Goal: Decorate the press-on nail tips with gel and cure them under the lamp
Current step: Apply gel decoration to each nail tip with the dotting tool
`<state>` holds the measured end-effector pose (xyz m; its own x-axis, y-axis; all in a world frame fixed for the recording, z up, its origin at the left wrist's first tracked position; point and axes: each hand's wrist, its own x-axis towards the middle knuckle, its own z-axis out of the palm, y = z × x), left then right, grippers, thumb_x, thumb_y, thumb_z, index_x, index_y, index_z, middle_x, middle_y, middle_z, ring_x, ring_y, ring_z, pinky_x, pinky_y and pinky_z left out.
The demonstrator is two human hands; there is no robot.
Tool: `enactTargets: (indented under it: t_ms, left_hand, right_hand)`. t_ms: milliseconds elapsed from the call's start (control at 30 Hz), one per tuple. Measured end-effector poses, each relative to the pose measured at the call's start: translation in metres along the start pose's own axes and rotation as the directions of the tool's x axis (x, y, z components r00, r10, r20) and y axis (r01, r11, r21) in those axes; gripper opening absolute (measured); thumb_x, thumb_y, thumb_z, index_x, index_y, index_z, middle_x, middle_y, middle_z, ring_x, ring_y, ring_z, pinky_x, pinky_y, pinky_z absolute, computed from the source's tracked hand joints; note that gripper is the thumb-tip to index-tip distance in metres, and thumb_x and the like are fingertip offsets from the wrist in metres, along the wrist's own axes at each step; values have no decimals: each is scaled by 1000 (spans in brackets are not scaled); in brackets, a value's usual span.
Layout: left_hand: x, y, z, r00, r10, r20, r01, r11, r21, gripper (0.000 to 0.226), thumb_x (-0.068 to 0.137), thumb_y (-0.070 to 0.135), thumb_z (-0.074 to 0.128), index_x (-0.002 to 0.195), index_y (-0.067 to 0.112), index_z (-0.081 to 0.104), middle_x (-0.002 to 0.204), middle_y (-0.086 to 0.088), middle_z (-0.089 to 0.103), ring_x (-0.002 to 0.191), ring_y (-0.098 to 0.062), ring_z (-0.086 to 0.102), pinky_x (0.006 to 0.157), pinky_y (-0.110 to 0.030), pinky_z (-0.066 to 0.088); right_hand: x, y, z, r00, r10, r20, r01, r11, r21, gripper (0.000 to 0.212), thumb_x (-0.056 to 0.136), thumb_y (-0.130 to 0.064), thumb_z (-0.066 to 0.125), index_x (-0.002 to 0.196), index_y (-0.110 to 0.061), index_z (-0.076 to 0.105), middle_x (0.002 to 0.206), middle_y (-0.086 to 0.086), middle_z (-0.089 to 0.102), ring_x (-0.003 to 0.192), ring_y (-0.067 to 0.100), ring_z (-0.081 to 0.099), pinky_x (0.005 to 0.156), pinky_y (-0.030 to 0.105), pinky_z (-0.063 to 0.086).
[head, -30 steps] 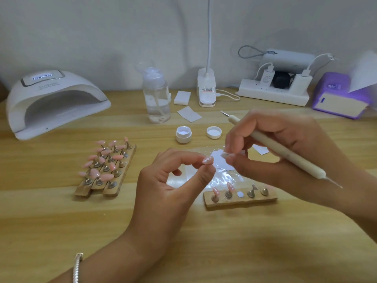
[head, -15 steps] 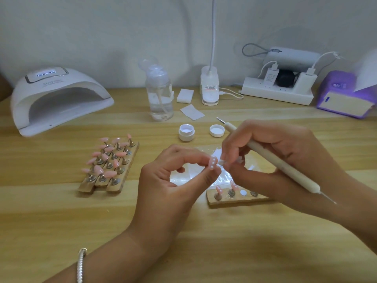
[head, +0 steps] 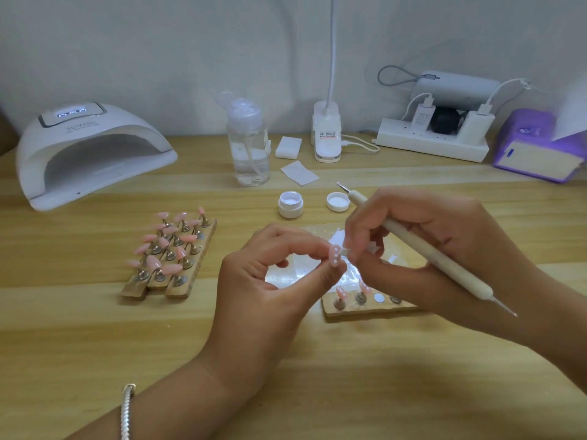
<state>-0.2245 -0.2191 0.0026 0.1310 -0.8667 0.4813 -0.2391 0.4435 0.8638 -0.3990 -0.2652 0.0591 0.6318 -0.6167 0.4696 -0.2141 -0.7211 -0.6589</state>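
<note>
Wooden rack (head: 349, 309) (half hidden) lies behind hands (head: 438, 249).

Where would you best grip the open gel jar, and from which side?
Probably pinch the gel jar across its low round wall, below the rim, coming from above on the near side. It stands upright and open, so fingers should stay out of its mouth. Its lid lies apart on the right, and the pump bottle stands behind it.
</note>
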Motion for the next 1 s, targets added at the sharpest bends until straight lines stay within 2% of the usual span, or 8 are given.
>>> enactTargets:
  t_ms: [200, 500, 867, 1000]
  left_hand:
    - [0, 0, 0, 1000, -3, -4, 3, 1000, 0, 5, 74, 29, 78, 77, 29, 73, 83, 10, 71, 84, -12, 64, 73, -21, 41]
    - [0, 0, -1, 1000, -10, -3, 10, 1000, 14, 12, 74, 19, 81, 76, 28, 73, 82, 10, 71, 84, -11, 64, 73, -21, 41]
    - [0, 2, -1, 1000, -18, 7, 18, 1000, -4, 8, 73, 29, 80, 76, 28, 74, 82, 10, 71, 84, -10, 64, 74, -20, 40]
    - [0, 2, -1, 1000, -30, 8, 30, 1000, 3, 9, 73, 21, 81, 75, 26, 74, 81, 10, 71, 83, -10, 63, 73, -20, 40]
  right_hand:
    - [0, 0, -1, 1000, -12, -12, 12, 1000, -25, 19, 78, 7, 67, 76, -11, 61, 74, 5, 63, 67, 22, 55, 68, 28, 49]
    - [0, 1, -1, 1000, -14, -8, 13, 998, -56, 18, 77, 7, 69, 76, -10, 62, 73, 2, 63, 67, 19, 55, 67, 27, 49]
    - [0, 1, -1, 1000, 2, 8, -2, 999, -33, 13, 78, 2, 68, 77, -10, 63, 73, 0, 63, 67, 19, 56, 67, 22, 48]
    - [1, -1, 0, 1000, -12, -2, 12, 1000, -15, 16, 78, 4, 68, 77, -11, 62, 74, 1, 63, 68, 16, 56, 67, 22, 48]
